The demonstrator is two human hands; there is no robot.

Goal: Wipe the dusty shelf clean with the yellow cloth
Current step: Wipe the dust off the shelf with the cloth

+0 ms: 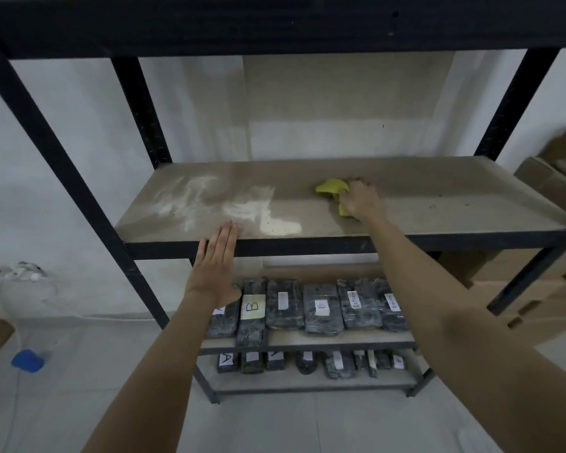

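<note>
The yellow cloth [333,190] lies bunched on the shelf [438,204], right of the board's middle and nearer its back than its front edge; the right hand [360,199] sits on top of it, palm down, fingers curled over the wad and gripping it, so that yellow shows only at the hand's left side and under the heel of the palm; the right forearm reaches in over the front rail. To the left of the cloth the board carries pale dust [203,201] in swirled streaks across its left half, with one bright patch near the front edge; the board around and to the right of the cloth looks plain brown, with a few dark specks. The left hand [214,266] is flat and open, fingers straight and close together; its fingertips rest on the front lip of the shelf at the edge of the dust, and it holds nothing. The black metal frame [62,178] carries the board; on the lower tiers stand rows of dark wrapped packages [321,308] with white labels; cardboard boxes [549,279] are stacked at the right; a blue object [28,361] lies on the tiled floor at the left.
</note>
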